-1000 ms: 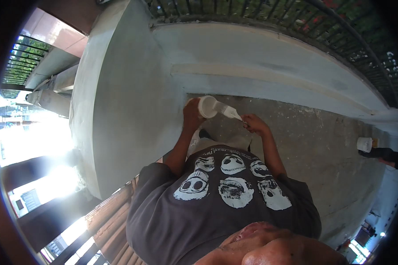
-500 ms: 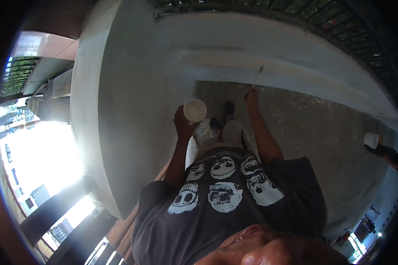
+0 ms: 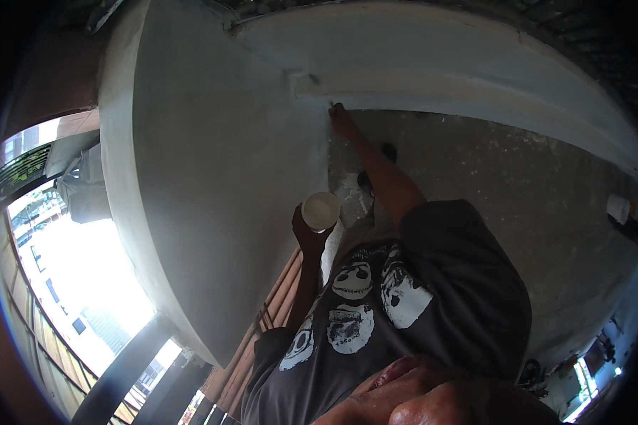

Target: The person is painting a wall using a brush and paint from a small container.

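Note:
My left hand (image 3: 309,232) is wrapped around a round white tub (image 3: 321,211), held upright in front of my body. Pale material shows inside the tub. My right arm reaches forward to the corner where the side wall (image 3: 220,163) meets the low front wall (image 3: 432,85). Near the base of that front wall, my right hand (image 3: 339,115) is closed on a slim tool that looks like a paintbrush. The tool is hard to make out against the wall; a dark streak (image 3: 314,79) lies just beyond my fingers.
Grey, speckled floor (image 3: 475,184) spreads to the right. At the far right is another person's arm (image 3: 629,230) beside a white container (image 3: 618,207). Dark railings (image 3: 567,42) top the front wall. Brown poles (image 3: 273,304) stand by my left side, with a bright opening beyond.
My right hand has swung left and forward with the slim tool, from over the floor to the wall corner. The tub has come slightly nearer my body. My view has turned.

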Tool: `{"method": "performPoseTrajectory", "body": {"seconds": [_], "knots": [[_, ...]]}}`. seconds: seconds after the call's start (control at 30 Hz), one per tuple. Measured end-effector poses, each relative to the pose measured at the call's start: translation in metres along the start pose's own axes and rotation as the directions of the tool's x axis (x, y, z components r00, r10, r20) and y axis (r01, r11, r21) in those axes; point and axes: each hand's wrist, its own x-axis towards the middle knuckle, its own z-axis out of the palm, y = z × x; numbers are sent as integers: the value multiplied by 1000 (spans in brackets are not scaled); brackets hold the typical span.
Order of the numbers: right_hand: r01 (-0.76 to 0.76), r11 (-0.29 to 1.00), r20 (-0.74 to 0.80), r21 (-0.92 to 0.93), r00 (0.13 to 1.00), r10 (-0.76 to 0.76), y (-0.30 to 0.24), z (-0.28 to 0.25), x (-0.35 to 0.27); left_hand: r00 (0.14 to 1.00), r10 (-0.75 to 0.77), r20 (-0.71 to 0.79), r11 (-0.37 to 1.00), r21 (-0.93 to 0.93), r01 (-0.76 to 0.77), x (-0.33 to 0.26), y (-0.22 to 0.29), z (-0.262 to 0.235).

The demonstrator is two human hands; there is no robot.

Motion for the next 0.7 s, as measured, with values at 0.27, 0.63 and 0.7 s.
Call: {"method": "performPoseTrajectory", "body": {"seconds": [0.27, 0.63, 0.7], "knots": [[-331, 704, -435, -628, 900, 35, 136, -102, -18, 997, -23, 67, 999, -48, 26, 15, -7, 28], [-60, 937, -330, -343, 942, -60, 69, -83, 5, 995, 23, 97, 999, -37, -19, 25, -4, 40], [-147, 970, -87, -192, 987, 132, -6, -72, -2, 996, 3, 86, 999, -33, 0, 22, -3, 29]]}}
